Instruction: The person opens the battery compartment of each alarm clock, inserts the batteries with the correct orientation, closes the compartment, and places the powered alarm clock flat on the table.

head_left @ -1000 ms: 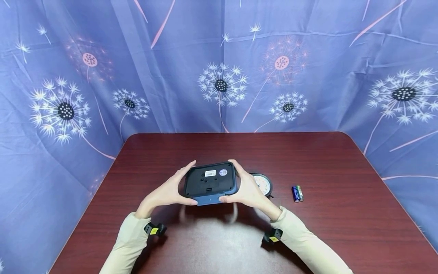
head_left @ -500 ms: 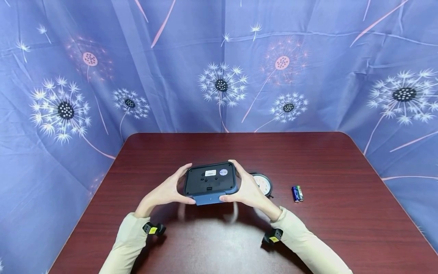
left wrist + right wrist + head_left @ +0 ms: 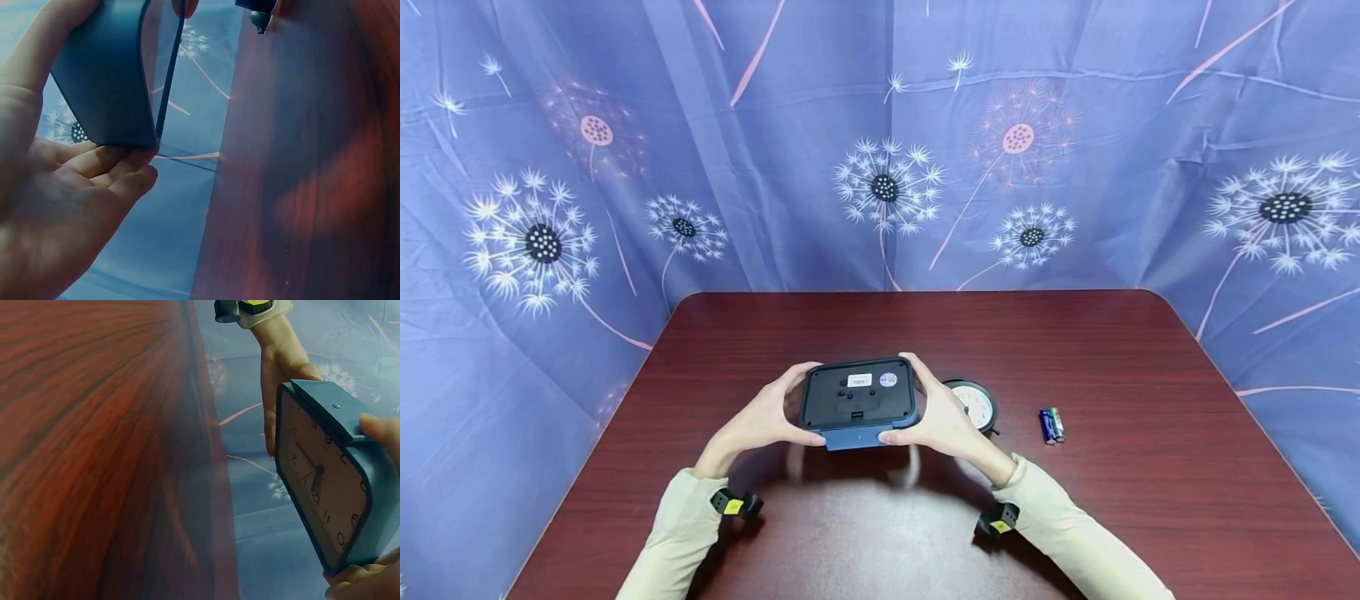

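A blue alarm clock (image 3: pixel 861 396) with a black back is held up over the table between both hands. In the head view its back, bearing a white barcode label and a round sticker, faces up. The left hand (image 3: pixel 763 417) grips the left end, thumb at the near edge and fingers at the far corner. At the other end the right hand (image 3: pixel 942 421) grips it, its thumb on the blue near side. From the right wrist view, the numbered dial of the clock (image 3: pixel 322 475) faces down toward the table. Behind the right hand lies a round black-rimmed clock (image 3: pixel 977 407), partly hidden.
Two small batteries (image 3: pixel 1052 425), one blue and one green, lie side by side right of the round clock. The dark red wooden table (image 3: pixel 1120 508) extends on all sides. A blue curtain (image 3: pixel 790 150) with dandelion prints hangs around its back and sides.
The left fingertips have shifted slightly left and toward the person, and the left thumb has slid a little left. The alarm clock sits marginally lower and further left in the head view.
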Demonstrator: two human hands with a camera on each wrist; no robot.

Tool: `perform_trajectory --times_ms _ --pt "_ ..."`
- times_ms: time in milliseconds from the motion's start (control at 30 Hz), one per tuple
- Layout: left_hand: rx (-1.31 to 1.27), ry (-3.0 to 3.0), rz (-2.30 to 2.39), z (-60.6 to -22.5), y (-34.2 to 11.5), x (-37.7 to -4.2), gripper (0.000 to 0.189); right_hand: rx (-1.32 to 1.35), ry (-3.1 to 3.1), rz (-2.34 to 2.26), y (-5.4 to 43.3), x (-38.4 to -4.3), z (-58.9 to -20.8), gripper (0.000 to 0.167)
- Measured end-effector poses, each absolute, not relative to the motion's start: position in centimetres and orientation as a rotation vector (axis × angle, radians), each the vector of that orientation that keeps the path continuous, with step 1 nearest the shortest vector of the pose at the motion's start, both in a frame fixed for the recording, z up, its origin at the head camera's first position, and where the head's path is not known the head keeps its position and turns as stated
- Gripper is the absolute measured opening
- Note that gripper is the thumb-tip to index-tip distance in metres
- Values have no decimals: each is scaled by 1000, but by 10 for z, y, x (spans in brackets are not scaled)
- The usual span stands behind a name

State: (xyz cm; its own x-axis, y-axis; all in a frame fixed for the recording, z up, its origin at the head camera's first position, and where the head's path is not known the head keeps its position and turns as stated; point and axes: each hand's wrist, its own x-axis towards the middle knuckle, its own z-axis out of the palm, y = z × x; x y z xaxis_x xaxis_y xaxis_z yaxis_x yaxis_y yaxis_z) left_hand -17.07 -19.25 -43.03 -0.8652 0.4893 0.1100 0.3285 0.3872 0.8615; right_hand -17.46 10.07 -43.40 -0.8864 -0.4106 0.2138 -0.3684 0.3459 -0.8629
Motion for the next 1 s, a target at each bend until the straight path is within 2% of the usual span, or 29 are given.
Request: perform_trajectory --times_ms 400,1000 --pt "782 2395 1565 -430 -196 -172 96 -741 2606 -1483 99 -176 -436 110" --pt "845 2500 1409 -433 -199 -173 97 -848 2716 -1251 96 -177 -434 112"
